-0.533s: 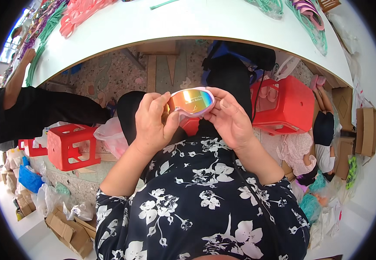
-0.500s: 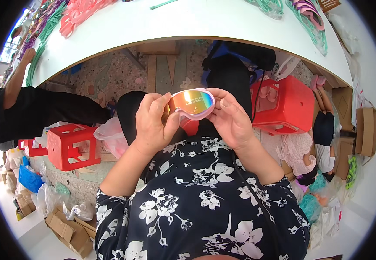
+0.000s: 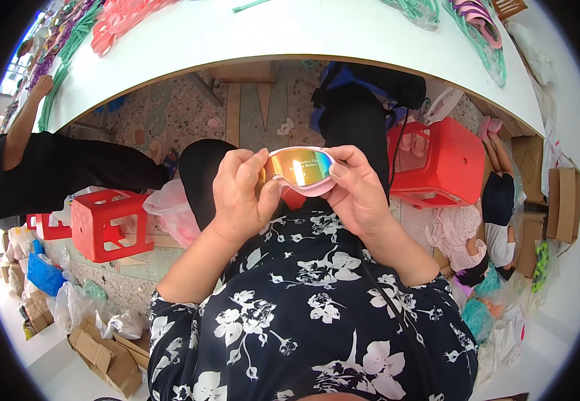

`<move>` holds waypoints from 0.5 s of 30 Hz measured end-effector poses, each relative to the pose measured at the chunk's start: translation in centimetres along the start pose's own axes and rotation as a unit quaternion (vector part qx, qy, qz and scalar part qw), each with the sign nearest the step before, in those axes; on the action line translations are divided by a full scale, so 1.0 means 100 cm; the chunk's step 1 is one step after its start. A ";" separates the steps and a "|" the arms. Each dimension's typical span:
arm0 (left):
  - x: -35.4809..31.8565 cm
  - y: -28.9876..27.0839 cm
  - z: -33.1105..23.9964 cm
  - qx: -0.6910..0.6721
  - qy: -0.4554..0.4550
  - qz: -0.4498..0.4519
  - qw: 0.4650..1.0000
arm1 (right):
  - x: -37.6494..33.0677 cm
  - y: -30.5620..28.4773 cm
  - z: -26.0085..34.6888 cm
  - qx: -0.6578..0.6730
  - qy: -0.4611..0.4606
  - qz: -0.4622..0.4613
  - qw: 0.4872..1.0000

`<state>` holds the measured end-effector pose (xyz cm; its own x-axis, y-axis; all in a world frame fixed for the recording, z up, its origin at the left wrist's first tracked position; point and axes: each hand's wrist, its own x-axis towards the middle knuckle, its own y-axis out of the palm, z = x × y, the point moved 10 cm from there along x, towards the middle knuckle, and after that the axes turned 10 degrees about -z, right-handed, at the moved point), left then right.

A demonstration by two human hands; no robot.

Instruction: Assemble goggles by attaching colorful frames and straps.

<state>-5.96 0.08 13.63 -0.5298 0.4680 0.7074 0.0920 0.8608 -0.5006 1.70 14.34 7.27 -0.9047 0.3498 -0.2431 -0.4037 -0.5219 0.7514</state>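
A pair of pink-framed swim goggles is held up over my lap, its one-piece mirrored lens shining orange, yellow and blue. My left hand grips the left end, the thumb below and the fingers along the upper side. At the right end my right hand pinches the frame, its thumb by the lens edge. No strap shows on the goggles. The undersides of the frame and some fingertips are hidden.
Beyond my knees curves a white table, bearing pink straps, green straps and bagged goggles. Red stools stand on both sides. At the left sits a co-worker. Cardboard boxes and plastic bags lie around.
The goggles have shifted slightly down and tilted in my hands. My right thumb has come in against the lens edge, and the right fingers have closed more on the frame.
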 end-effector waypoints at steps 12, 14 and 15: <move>-0.001 0.000 0.001 -0.004 -0.026 0.008 1.000 | -0.003 -0.007 0.012 -0.127 -0.086 0.003 0.988; -0.001 -0.001 0.001 -0.003 -0.031 0.006 0.999 | -0.004 -0.005 0.013 -0.149 -0.104 0.004 0.983; -0.002 0.000 0.000 -0.002 -0.034 0.003 0.999 | -0.004 -0.004 0.013 -0.150 -0.106 0.003 0.983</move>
<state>-5.88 -0.05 13.52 -0.5855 0.4587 0.6684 0.0995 0.8590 -0.5023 2.45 15.44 7.90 -0.8719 0.4828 -0.0824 -0.4486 -0.7196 0.5301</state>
